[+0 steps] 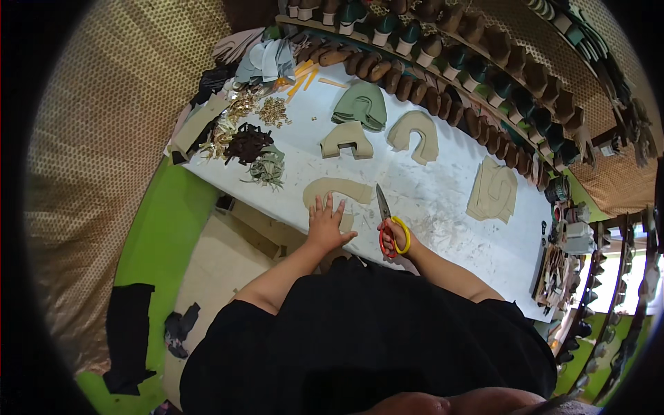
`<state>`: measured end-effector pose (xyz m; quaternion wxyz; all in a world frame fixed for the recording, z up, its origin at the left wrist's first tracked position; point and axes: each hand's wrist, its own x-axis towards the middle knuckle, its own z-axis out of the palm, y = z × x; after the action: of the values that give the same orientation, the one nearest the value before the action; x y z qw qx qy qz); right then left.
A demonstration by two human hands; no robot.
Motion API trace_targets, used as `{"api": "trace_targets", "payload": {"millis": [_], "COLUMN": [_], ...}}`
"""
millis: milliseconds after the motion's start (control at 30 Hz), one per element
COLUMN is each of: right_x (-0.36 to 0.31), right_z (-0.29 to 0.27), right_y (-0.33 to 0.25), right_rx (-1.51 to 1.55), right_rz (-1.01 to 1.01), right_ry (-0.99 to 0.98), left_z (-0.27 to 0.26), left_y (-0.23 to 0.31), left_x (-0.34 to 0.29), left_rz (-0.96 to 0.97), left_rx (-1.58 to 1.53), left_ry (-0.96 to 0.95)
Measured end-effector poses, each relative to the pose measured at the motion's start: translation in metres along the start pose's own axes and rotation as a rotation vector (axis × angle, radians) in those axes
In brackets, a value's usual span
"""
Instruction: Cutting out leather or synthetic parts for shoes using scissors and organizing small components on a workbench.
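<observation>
Left grip (326, 227), I see, lies spread over the curved beige piece (353, 188), clasping nothing; the piece sits just ahead on the counter (446, 200), long axis left to right; my farther right grip (389, 240) is wrapped around scissors (384, 203), tip beside the piece's right end.

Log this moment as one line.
Left hand: spread over tan curved piece | right hand: holding red-and-yellow-handled scissors | beyond: green stack on white table

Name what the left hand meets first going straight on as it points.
Past the curved tan piece beneath its fingers, the left hand would probably meet the left tan arch; hand height is unclear.
</observation>
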<state>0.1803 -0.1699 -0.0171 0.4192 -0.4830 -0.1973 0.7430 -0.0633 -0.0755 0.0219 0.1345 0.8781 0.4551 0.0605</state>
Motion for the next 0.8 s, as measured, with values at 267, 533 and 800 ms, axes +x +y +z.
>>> {"api": "trace_targets", "payload": {"millis": [267, 533, 800], "right_x": [0.005, 0.003, 0.002], "right_z": [-0.005, -0.010, 0.000], "right_y": [0.001, 0.003, -0.001], "right_rx": [0.000, 0.020, 0.004], "right_rz": [0.038, 0.012, 0.004], "right_ry": [-0.075, -0.078, -0.057], "left_z": [0.053, 0.004, 0.016], "left_y": [-0.035, -0.027, -0.052], "left_x": [0.015, 0.013, 0.010], "left_rz": [0.034, 0.215, 0.222], "left_rx": [-0.184, -0.239, -0.256], "left_ry": [0.173, -0.003, -0.052]}}
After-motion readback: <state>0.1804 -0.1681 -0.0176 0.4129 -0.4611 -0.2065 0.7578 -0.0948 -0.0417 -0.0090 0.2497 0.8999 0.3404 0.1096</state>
